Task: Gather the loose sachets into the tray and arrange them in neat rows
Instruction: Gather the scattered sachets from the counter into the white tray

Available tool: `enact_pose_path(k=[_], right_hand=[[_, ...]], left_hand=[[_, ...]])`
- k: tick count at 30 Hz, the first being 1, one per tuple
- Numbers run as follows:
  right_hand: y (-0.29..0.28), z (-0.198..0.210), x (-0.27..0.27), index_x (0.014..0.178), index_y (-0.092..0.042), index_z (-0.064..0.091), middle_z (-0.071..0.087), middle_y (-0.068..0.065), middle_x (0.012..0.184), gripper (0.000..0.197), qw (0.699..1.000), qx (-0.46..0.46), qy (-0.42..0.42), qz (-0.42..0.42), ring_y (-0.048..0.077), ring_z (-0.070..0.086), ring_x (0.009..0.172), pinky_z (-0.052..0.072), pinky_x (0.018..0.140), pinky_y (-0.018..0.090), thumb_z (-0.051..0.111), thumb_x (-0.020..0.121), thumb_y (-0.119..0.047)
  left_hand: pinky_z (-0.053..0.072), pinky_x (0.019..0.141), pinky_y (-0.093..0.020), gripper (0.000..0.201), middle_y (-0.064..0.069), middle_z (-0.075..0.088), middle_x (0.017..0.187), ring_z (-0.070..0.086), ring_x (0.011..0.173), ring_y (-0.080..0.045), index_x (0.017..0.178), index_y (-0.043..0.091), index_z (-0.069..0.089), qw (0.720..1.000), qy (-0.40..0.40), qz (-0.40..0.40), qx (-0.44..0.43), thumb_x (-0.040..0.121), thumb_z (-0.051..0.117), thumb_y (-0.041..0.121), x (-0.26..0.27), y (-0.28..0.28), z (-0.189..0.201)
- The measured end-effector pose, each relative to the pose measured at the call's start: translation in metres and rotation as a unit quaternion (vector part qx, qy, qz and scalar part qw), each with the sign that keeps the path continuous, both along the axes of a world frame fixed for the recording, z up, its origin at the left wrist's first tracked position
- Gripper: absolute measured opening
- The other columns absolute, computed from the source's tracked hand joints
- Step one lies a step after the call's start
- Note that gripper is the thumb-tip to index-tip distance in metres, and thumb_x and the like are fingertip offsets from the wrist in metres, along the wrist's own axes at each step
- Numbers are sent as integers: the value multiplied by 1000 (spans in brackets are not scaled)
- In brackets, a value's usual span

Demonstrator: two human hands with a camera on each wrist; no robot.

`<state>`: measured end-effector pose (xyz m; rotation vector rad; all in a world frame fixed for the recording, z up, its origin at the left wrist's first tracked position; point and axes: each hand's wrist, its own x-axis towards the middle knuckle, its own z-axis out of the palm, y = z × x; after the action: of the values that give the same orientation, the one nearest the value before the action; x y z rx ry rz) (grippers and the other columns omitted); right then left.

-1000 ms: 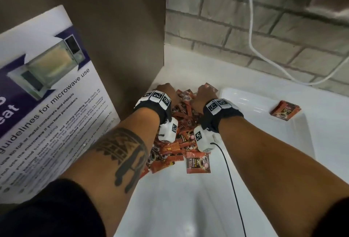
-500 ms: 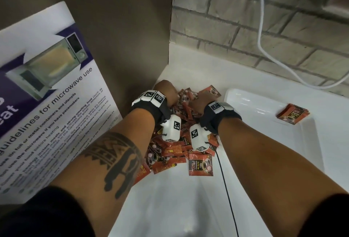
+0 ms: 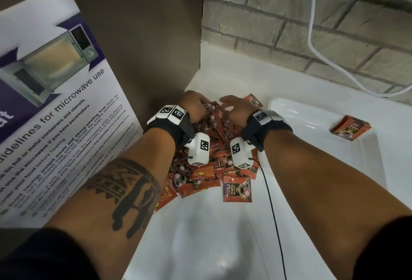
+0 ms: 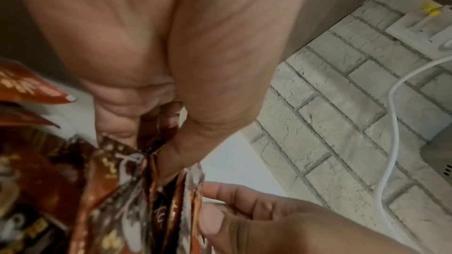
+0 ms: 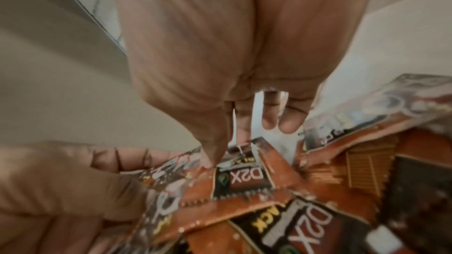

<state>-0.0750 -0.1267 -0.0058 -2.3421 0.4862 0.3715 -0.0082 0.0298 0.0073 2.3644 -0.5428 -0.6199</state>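
A heap of red-orange sachets (image 3: 207, 172) lies on the white counter in the corner, between my wrists. My left hand (image 3: 196, 103) digs into the far side of the heap; in the left wrist view it (image 4: 156, 142) pinches a bundle of several sachets (image 4: 146, 190) between thumb and curled fingers. My right hand (image 3: 227, 105) hovers beside it with its fingers fairly straight. Its thumb tip (image 5: 210, 161) touches a sachet (image 5: 244, 177); the other fingers hang free. The white tray (image 3: 312, 150) sits to the right and holds one small stack of sachets (image 3: 350, 127).
A microwave-guidelines poster (image 3: 55, 112) leans on the brown wall to the left. Behind stands a brick wall with a hanging white cable (image 3: 316, 52). A black wire (image 3: 272, 212) runs along the counter by my right arm. One sachet (image 3: 237, 188) lies flat at the heap's near edge.
My right hand has lifted out of the heap and spread its fingers. My left hand has stayed buried in the far side, holding sachets. The view has shifted slightly.
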Motion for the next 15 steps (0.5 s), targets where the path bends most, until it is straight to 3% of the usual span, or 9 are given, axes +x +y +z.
enact_pose_path(k=[5,9,15], right_hand=[[3,12,-2,137,-17,55,56,5,139,47,999,-31,25,30,24,53,124,41,93,29,67,93,-31],[-3,21,-9,132,-14,61,60,5,136,45,999,-33,8,3,24,55,123,37,90,25,69,92,-31],[-18,31,-19,112,-17,66,64,0,109,29,998,-8,-33,-45,18,58,96,40,77,26,73,89,-33]], left_hand=[[43,87,-18,32,-6,67,129,62,119,-22,123,9,71,1000,-24,16,-9,94,59,1,-4,-1,3],[42,83,-19,36,-8,66,130,61,117,-24,125,9,68,999,-26,15,16,92,59,1,-5,0,6],[50,96,-29,43,-9,65,131,61,116,-27,131,9,65,998,-31,42,29,89,59,0,-4,6,7]])
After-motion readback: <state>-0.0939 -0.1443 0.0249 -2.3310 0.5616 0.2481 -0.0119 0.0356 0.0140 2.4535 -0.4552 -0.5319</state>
